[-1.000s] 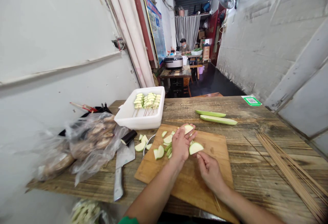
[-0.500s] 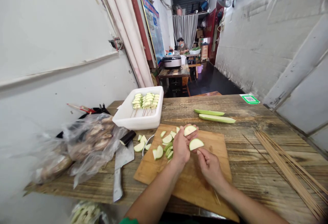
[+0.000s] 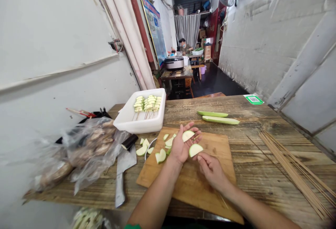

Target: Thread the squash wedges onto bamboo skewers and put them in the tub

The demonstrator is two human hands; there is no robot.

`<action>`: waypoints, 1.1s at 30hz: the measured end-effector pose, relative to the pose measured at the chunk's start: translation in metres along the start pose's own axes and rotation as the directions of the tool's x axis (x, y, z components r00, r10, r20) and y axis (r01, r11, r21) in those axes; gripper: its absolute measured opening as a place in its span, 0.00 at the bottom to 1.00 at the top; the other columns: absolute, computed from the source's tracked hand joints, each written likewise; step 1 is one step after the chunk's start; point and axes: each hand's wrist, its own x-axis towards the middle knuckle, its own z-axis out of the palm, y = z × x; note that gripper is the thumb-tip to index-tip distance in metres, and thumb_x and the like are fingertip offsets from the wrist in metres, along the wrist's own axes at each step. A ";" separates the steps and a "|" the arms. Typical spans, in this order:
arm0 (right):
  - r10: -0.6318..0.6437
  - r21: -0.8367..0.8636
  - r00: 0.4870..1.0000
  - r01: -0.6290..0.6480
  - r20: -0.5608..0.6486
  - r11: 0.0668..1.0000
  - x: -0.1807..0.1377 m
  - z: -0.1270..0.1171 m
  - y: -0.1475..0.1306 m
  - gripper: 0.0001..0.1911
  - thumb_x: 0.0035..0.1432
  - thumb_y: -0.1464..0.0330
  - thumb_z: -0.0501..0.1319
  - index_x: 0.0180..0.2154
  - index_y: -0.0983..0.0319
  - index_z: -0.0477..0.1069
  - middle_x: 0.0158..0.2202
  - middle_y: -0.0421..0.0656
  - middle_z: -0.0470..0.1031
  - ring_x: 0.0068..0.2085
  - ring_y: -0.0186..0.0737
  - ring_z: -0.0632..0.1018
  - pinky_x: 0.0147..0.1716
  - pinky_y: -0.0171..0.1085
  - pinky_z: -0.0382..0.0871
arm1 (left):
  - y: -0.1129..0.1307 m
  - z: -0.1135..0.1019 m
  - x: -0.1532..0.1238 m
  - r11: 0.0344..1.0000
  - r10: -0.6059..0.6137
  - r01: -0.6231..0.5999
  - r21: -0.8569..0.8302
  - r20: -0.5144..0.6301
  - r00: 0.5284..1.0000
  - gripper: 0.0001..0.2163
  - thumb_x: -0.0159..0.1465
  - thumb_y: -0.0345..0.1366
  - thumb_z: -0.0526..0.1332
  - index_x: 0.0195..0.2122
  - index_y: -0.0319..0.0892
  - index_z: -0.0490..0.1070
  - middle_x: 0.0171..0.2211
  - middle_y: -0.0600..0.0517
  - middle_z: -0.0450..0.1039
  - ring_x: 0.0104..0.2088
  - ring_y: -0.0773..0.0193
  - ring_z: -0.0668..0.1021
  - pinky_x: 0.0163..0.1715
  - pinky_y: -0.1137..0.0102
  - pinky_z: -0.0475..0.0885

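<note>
**Left palm spreads, one slice at each hand**

Nearest me, the cutting board (image 3: 191,190) lies on the counter (image 3: 252,183), with the cleaver (image 3: 127,160) to its left and a bundle of sticks (image 3: 291,169) to its right. A thin stick (image 3: 224,201) shows below my right wrist; whether it runs up into my grip is hidden.

My right hand (image 3: 211,169) is pinched tight, thumb against fingers, at the lower edge of the near slice (image 3: 195,150), a pale half-round with a green rim. I can't tell if I grip its flesh or something slim behind it.

Just beyond, my left hand (image 3: 181,147) has changed most. Half a second ago its fingers were drawn in; now they spread, palm up, with the far slice (image 3: 188,136) lying across them. Both slices have shifted a little left over the board, and my wrist now hides most of the stacked ones. I judge the far slice is only loosely carried and could slide off, while the near slice is not yet joined to it.

Loose pieces (image 3: 162,156) lie on the board's left side. Farther off are two green strips (image 3: 220,120) on the right and, on the left, the white tray (image 3: 139,127) holding skewered slices (image 3: 150,103).
</note>
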 end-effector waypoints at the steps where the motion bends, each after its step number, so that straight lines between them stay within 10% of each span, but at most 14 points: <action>1: -0.005 -0.008 1.000 0.005 -0.006 1.000 0.000 0.000 0.000 0.14 0.59 0.65 0.47 0.29 0.64 0.67 0.16 0.34 0.55 0.18 0.29 0.58 0.17 0.28 0.52 | -0.001 -0.001 0.000 1.000 0.014 -0.014 0.001 -0.005 1.000 0.17 0.60 0.46 0.52 0.41 0.39 0.67 0.33 0.48 0.72 0.35 0.62 0.76 0.43 0.61 0.68; 15: -0.087 -0.108 0.993 0.077 -0.082 0.991 0.004 -0.005 0.004 0.12 0.58 0.69 0.47 0.28 0.63 0.66 0.24 0.40 0.69 0.27 0.34 0.70 0.27 0.30 0.61 | -0.022 0.006 -0.006 0.995 0.028 -0.024 0.099 -0.034 0.999 0.17 0.60 0.48 0.50 0.29 0.37 0.67 0.38 0.42 0.74 0.46 0.55 0.73 0.50 0.59 0.62; 21: -0.117 -0.135 0.989 0.105 -0.091 0.985 0.006 -0.010 -0.001 0.12 0.58 0.69 0.48 0.27 0.63 0.65 0.24 0.39 0.68 0.25 0.33 0.68 0.26 0.30 0.59 | -0.023 0.005 -0.005 0.991 -0.080 0.077 0.110 0.029 0.996 0.22 0.60 0.51 0.47 0.38 0.36 0.68 0.44 0.39 0.71 0.47 0.55 0.72 0.49 0.60 0.62; 24: -0.066 -0.109 0.984 0.048 -0.167 0.993 0.011 -0.023 -0.002 0.12 0.58 0.67 0.49 0.29 0.63 0.67 0.21 0.38 0.65 0.23 0.32 0.66 0.24 0.30 0.58 | -0.015 0.000 -0.003 0.965 0.078 -0.065 0.255 -0.041 0.996 0.24 0.59 0.53 0.47 0.44 0.40 0.67 0.44 0.42 0.70 0.47 0.56 0.71 0.48 0.62 0.62; 28: 0.111 0.055 0.913 -0.098 -0.392 0.994 0.019 -0.043 0.005 0.14 0.58 0.61 0.49 0.32 0.64 0.67 0.13 0.32 0.54 0.15 0.29 0.57 0.16 0.29 0.51 | 0.003 -0.015 -0.003 0.521 0.462 -0.296 0.800 0.027 0.886 0.16 0.54 0.44 0.59 0.42 0.45 0.70 0.41 0.47 0.70 0.46 0.57 0.69 0.50 0.64 0.56; 33: 0.166 0.105 0.909 -0.135 -0.382 0.985 0.023 -0.046 0.014 0.17 0.56 0.58 0.50 0.32 0.65 0.67 0.12 0.31 0.51 0.14 0.27 0.54 0.14 0.29 0.46 | 0.008 -0.027 -0.008 -0.289 0.154 -0.192 0.938 0.243 0.958 0.14 0.50 0.35 0.62 0.40 0.48 0.72 0.43 0.46 0.67 0.48 0.50 0.63 0.50 0.56 0.50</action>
